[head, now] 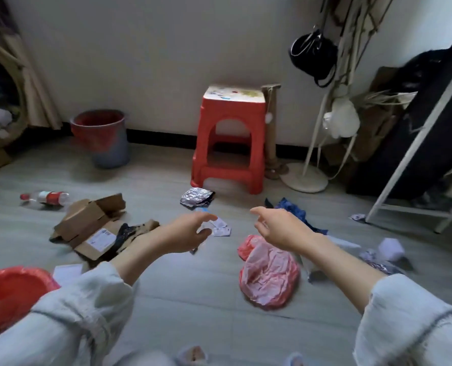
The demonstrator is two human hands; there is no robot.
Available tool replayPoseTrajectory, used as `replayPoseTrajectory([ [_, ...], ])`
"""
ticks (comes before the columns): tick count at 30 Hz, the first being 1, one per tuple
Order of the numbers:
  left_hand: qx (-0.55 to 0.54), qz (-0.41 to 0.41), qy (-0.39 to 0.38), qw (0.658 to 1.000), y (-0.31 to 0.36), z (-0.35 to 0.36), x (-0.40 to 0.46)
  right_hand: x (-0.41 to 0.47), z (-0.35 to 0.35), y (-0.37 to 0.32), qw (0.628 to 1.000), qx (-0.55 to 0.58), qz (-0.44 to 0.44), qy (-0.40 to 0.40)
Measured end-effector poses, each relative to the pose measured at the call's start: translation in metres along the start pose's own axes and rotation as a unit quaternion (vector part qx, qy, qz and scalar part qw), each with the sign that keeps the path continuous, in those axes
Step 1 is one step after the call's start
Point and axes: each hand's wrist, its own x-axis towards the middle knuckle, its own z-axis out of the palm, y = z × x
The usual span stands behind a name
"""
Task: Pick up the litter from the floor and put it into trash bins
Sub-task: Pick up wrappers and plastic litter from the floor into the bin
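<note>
Litter lies scattered on the grey floor: a plastic bottle [45, 198] at the left, torn cardboard boxes [90, 225], a silver foil wrapper [196, 196], small white paper scraps [220, 229], a pink plastic bag [268, 270], blue wrapping [292, 210] and crumpled white paper [391, 249]. My left hand [186, 233] hovers open just left of the paper scraps. Over the pink bag's far end, my right hand [280, 227] is open too, fingers pointing left. A grey bin with a red liner [102, 137] stands by the wall. A second red-lined bin [11, 294] is at my lower left.
A red plastic stool [231, 138] stands against the wall ahead. A white coat stand [306, 178] with bags and a white metal frame [409, 180] crowd the right side. Cardboard and a curtain fill the left corner.
</note>
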Motion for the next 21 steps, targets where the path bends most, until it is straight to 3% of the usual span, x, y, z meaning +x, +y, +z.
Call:
replayPoseTrajectory([
  [8, 0.147, 0.06, -0.153, 0.975, 0.004, 0.106, 0.152, 0.029, 0.077, 0.131, 0.994, 0.008, 0.08, -0.073],
  [14, 0.133, 0.082, -0.223, 0.962, -0.017, 0.223, 0.21, 0.06, 0.179, 0.201, 0.986, -0.038, 0.088, -0.136],
  [21, 0.09, -0.003, -0.164, 0.982, -0.044, 0.324, 0.216, 0.072, 0.267, 0.235, 0.969, 0.107, 0.18, -0.133],
])
